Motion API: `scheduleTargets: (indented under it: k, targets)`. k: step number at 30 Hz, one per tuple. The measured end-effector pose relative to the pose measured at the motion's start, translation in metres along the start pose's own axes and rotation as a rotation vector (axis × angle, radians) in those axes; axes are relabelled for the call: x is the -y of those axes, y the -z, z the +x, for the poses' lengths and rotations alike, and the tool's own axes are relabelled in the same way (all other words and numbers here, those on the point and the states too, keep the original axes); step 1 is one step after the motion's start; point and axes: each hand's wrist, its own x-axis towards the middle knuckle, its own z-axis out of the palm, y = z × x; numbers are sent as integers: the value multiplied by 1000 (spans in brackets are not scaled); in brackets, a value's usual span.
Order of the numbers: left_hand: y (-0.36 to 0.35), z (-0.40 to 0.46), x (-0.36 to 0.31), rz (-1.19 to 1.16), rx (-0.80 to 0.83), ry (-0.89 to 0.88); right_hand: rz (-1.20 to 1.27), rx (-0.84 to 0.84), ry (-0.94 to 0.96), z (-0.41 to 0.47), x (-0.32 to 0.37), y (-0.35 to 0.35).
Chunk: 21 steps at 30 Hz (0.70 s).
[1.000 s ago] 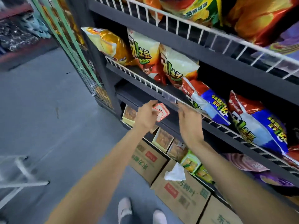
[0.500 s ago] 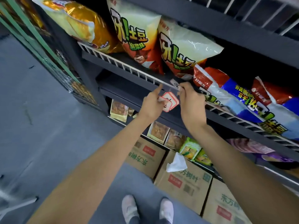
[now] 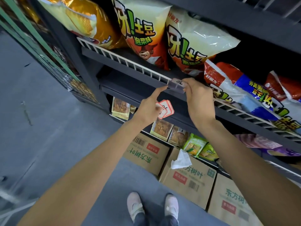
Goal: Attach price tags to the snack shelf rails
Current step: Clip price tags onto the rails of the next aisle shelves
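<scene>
The clear tag holder [image 3: 176,85] is sitting on the white wire rail [image 3: 130,62] of the snack shelf, and its long axis is running with the rail, from about ten o'clock down to four o'clock across the view. The right hand [image 3: 197,100] is pinching the holder's four o'clock end, fingers curled round it. The left hand [image 3: 149,108] is reaching up from seven o'clock: its index finger is stretching out straight and touching the holder's ten o'clock end, while the other fingers are curling round a small stack of spare price tags [image 3: 165,109], red-bordered, held below the rail at roughly six o'clock from the holder. So the holder is lying between the two hands, just above both, with the right hand having the firmer hold. Judging from this, the coming move is turning on keeping the holder parallel to the rail while it is being pressed on; if either end is tilting away, the clip is likely catching on only one wire. Chip bags [image 3: 141,35] are crowding the rail at twelve o'clock
</scene>
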Motion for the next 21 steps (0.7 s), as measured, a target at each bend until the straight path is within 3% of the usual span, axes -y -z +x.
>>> scheduleTargets:
  k: [7,12,21]
  targets:
    - [6,1,-1,60,30,8,-185,131,61,6,-1,-4]
    - [6,0,-3,56,39,12,-309,69,95,8,1,-3]
    - [6,2,-3,89,47,30,-254,1,83,4,0,-9]
